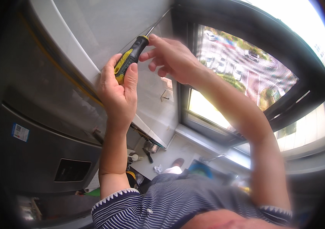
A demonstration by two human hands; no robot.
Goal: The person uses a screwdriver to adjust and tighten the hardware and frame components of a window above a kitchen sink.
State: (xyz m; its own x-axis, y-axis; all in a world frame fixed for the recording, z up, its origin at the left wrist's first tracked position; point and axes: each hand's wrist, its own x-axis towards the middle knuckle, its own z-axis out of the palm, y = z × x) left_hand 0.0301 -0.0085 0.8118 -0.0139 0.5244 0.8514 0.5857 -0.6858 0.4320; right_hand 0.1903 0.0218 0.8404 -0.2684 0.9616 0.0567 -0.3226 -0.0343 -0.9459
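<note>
My left hand (118,91) is wrapped round the black and yellow handle of a screwdriver (131,57), thumb on one side and fingers on the other. Its thin metal shaft slants up and to the right toward the corner by the dark window frame (185,49). Whether the tip touches anything there is too small to tell. Close beside the handle's collar is my right hand (176,59), fingers loosely bent and apart. One of its fingertips is at the collar; I cannot tell if it touches. Glossy light wall panels (94,23) lie behind the tool.
A window (246,65) fills the right side, with parked cars far below. On the left stands a dark grey fridge (44,149) with a blue and white label. Below are a counter (174,152), a metal pot (152,146) and a wall socket (167,95).
</note>
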